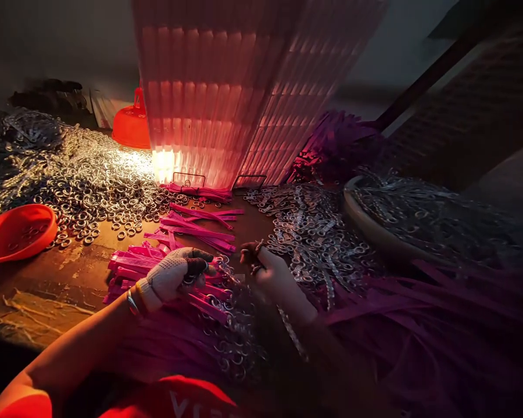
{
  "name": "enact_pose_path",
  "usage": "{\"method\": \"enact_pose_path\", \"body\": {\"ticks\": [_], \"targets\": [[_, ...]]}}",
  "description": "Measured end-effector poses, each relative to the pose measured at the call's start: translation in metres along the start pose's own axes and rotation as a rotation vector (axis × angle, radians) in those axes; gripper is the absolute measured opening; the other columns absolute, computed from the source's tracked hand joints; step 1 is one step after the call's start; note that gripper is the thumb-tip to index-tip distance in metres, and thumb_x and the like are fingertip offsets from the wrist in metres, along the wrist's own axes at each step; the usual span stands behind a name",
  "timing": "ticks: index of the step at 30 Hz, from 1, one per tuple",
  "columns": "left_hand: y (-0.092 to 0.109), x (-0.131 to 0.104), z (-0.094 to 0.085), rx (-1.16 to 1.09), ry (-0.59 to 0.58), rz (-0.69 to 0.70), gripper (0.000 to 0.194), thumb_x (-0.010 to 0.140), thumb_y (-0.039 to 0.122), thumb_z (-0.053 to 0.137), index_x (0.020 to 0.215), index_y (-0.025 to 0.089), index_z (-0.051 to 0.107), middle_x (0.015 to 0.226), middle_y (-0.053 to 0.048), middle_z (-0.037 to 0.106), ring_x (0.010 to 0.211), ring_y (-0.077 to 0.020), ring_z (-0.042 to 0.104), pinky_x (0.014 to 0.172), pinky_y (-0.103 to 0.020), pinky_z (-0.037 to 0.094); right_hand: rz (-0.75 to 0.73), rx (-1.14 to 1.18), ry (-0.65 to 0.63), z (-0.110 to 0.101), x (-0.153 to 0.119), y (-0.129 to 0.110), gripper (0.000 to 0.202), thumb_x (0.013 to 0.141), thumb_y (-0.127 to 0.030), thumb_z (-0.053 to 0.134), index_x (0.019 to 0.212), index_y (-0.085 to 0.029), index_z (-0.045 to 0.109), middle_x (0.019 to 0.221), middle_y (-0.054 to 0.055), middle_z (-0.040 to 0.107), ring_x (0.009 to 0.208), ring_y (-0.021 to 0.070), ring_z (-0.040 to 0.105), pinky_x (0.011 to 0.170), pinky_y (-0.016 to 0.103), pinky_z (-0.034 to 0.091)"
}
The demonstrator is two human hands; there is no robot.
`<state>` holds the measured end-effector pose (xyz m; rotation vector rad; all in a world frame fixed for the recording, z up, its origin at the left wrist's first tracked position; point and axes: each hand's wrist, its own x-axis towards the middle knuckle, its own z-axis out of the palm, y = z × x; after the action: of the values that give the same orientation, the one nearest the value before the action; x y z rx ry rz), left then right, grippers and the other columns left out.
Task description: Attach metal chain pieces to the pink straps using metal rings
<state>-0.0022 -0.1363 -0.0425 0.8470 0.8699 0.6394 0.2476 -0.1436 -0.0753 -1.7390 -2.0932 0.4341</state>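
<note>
My left hand (174,273), in a white dotted glove with dark-covered fingertips, is closed over a bundle of pink straps (133,261). What its fingers pinch is too small to make out. Close by on the right, my right hand (272,276) has thumb and fingers curled together, with dark wraps on the fingertips; anything between them is hidden. A short metal chain (293,335) hangs below the right palm, and I cannot tell whether that hand grips it. Metal clasps (233,351) with rings trail from the strap ends under both hands.
Loose metal rings (91,200) heap up at left beneath a red lamp (132,126), near a red bowl (20,233). Translucent ribbed panels (204,104) stand behind. Metal clasps (309,226) pile at right beside a wide basin (353,203); purple straps (409,325) spread below it.
</note>
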Motion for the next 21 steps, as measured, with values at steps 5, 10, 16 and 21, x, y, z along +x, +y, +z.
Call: {"method": "enact_pose_path", "body": {"ticks": [5, 10, 16, 21], "targets": [[-0.008, -0.002, 0.004, 0.053, 0.017, 0.027, 0.032, 0.083, 0.043, 0.063, 0.092, 0.013, 0.067, 0.053, -0.001, 0.059, 0.036, -0.0064, 0.039, 0.034, -0.018, 0.022, -0.343, -0.098, 0.129, -0.014, -0.023, -0.072, 0.045, 0.075, -0.003, 0.051, 0.117, -0.014, 0.064, 0.108, 0.012, 0.068, 0.096, 0.0240, 0.058, 0.081, 0.034, 0.044], [-0.016, 0.000, 0.016, -0.075, 0.002, 0.034, 0.018, 0.076, 0.031, 0.068, 0.079, 0.014, 0.063, 0.055, 0.002, 0.055, 0.042, -0.0064, 0.046, 0.040, -0.017, 0.031, -0.546, -0.513, 0.011, -0.020, -0.023, -0.097, 0.022, 0.083, -0.013, 0.057, 0.100, -0.015, 0.071, 0.107, 0.015, 0.067, 0.088, 0.0274, 0.057, 0.072, 0.039, 0.039], [-0.016, -0.011, 0.022, -0.049, 0.014, 0.076, 0.032, 0.079, 0.046, 0.065, 0.076, 0.015, 0.058, 0.052, 0.003, 0.052, 0.038, -0.0061, 0.040, 0.035, -0.017, 0.023, -0.331, -0.519, 0.047, -0.020, -0.026, -0.098, 0.013, 0.080, -0.011, 0.056, 0.082, -0.015, 0.069, 0.090, 0.014, 0.066, 0.082, 0.0252, 0.055, 0.068, 0.036, 0.034], [-0.011, -0.029, 0.020, 0.341, 0.023, 0.286, 0.018, 0.079, 0.032, 0.065, 0.080, 0.015, 0.059, 0.057, 0.003, 0.054, 0.044, -0.0055, 0.043, 0.040, -0.016, 0.030, -0.178, -0.122, 0.096, -0.011, -0.038, -0.092, 0.020, 0.073, -0.005, 0.050, 0.081, -0.017, 0.064, 0.082, 0.006, 0.065, 0.072, 0.0182, 0.052, 0.064, 0.030, 0.034]]}}
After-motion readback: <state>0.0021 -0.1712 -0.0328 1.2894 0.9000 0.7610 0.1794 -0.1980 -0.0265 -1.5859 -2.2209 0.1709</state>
